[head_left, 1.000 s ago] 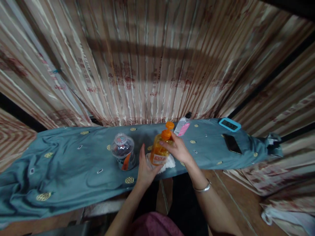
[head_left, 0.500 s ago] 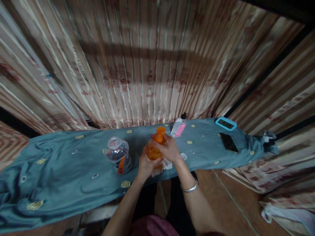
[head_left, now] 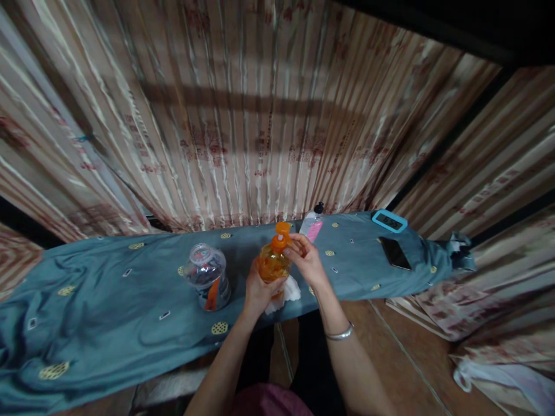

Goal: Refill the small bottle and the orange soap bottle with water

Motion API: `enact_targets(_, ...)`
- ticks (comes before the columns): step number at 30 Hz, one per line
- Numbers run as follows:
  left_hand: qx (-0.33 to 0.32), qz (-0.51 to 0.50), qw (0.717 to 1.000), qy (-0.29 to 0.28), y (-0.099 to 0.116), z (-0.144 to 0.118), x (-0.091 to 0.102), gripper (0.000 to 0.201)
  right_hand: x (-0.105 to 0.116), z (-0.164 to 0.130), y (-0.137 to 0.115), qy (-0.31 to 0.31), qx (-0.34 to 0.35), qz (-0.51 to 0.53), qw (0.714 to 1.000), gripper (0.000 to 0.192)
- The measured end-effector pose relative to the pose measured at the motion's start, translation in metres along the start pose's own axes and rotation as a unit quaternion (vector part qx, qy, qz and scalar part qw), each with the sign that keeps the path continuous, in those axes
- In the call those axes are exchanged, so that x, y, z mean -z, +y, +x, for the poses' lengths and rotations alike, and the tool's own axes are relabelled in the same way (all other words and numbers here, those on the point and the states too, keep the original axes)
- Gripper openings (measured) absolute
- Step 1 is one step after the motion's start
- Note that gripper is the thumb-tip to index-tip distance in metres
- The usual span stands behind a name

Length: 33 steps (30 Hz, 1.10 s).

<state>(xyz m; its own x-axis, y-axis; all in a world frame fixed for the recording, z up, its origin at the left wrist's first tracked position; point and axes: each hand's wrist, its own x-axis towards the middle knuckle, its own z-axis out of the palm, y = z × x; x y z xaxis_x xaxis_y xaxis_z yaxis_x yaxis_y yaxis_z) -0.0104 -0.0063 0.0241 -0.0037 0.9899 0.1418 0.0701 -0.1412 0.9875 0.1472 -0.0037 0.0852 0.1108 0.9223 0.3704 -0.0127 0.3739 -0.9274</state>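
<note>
Head view, the only one: L hand [head_left: 259, 290] was wrapped round the lower body of the orange pump bottle [head_left: 272, 261], fingers clenched on it, while R hand [head_left: 306, 260] gripped up at the neck, fingertips pinching just below the orange pump head [head_left: 282, 229]. Bottle sat near the front edge of the teal cloth [head_left: 108, 300] covering the table, resting on or just above a white wad [head_left: 284, 292] — couldn't tell if its base was touching or slightly lifted. Risks, as I'd judge them: bottle was close to the table's near edge, so a slip of the L grip could send it off toward the person's lap/floor; the soft wad underneath made a wobbly footing, so it could tip if let go carelessly; any pressing on the pump w/ the spout aimed wrong could squirt liquid onto the cloth. The clear plastic bottle [head_left: 207, 276] stood just to the left, near enough to get knocked by an elbow or sideways swing. Orientation: the bottle's long axis ran roughly vertical, leaning a bit away from the person toward the curtain [head_left: 243, 115], pump end up. Spout direction was hard to make out; seemed to face right, toward the small pink-label bottle [head_left: 313, 226], well apart from the phone [head_left: 395, 253] and blue clock [head_left: 389, 221].
</note>
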Motion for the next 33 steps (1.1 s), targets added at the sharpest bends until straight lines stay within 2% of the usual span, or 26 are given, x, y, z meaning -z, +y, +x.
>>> enact_targets(3,-0.008,-0.018,1.000,-0.002,-0.001,-0.002,-0.001,0.070,0.000,-0.005,-0.007,0.037,0.013,-0.027,0.999,0.047)
enact_targets(6,-0.017,-0.031,0.999,-0.003,0.000,-0.004,-0.002,0.071,-0.011,-0.006,-0.018,0.054,0.021,-0.082,0.995,0.053)
enact_targets(10,-0.005,-0.007,1.000,0.003,0.001,-0.004,-0.001,0.074,-0.021,-0.002,-0.028,0.053,0.012,-0.134,0.990,0.046)
enact_targets(15,-0.014,-0.007,1.000,-0.001,0.001,-0.003,-0.003,0.071,-0.015,-0.001,-0.032,0.005,0.014,-0.138,0.990,0.042)
enact_targets(22,-0.009,-0.011,1.000,0.002,-0.002,-0.003,-0.005,0.075,-0.022,0.001,-0.023,0.050,0.009,-0.146,0.988,0.044)
enact_targets(28,-0.022,-0.008,1.000,0.004,-0.004,-0.004,-0.008,0.077,-0.009,-0.001,-0.036,-0.009,0.023,-0.159,0.987,0.044)
enact_targets(33,0.002,-0.006,1.000,0.018,-0.005,-0.006,-0.012,0.076,-0.011,0.002,-0.034,0.035,0.002,-0.196,0.980,0.045)
